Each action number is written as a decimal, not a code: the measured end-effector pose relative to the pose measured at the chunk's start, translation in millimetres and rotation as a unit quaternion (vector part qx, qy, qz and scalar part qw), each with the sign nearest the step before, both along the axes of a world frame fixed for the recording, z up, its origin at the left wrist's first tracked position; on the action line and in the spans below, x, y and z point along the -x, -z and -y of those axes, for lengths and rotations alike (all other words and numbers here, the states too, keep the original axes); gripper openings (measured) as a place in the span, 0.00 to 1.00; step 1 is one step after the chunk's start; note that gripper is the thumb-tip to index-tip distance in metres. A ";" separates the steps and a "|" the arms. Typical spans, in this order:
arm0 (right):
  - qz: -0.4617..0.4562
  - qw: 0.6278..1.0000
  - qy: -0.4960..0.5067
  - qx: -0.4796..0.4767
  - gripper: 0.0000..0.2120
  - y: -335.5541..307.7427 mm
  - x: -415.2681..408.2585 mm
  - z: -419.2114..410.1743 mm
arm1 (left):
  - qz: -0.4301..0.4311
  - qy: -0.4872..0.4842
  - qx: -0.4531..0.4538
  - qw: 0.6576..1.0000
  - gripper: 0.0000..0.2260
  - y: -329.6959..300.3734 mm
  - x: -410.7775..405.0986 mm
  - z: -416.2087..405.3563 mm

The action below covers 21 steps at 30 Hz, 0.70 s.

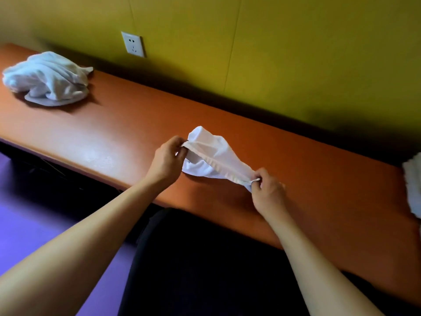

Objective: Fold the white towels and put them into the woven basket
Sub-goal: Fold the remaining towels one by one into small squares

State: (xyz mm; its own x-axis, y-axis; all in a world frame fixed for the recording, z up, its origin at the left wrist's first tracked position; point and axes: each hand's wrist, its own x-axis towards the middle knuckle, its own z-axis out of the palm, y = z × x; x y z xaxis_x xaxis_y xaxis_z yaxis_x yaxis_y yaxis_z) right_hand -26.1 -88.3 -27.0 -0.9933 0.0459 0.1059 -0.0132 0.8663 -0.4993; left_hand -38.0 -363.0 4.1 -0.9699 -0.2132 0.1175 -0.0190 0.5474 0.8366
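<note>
While the left hand (167, 157) pinches one end of the white towel (210, 156), the right hand (267, 190) pinches the opposite end, drawing a hemmed edge taut between them. The towel's slack bunches beyond that edge, above the orange table (118, 124). A crumpled towel pile (46, 78) lies well apart, beyond the left hand. Another white cloth (413, 185) sits right of the right hand.

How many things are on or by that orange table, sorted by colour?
White: 4 – held towel, crumpled towel pile (its number of towels is unclear), cloth at right edge, wall socket
Orange: 1 – table
Total: 5
No basket in view.
</note>
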 end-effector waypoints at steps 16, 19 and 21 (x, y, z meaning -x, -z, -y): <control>-0.180 0.906 -0.009 0.383 0.07 -188.8 4.8 -73.5 | -0.075 -0.014 0.155 0.985 0.11 -161.2 -2.2 -61.8; -0.172 0.904 -0.064 0.386 0.15 -202.6 1.1 -64.4 | -0.027 0.034 0.242 0.969 0.21 -172.4 -13.2 -68.7; -0.162 0.901 -0.105 0.388 0.12 -210.5 -3.7 -51.2 | -0.031 0.139 0.221 0.965 0.33 -183.9 -25.5 -88.6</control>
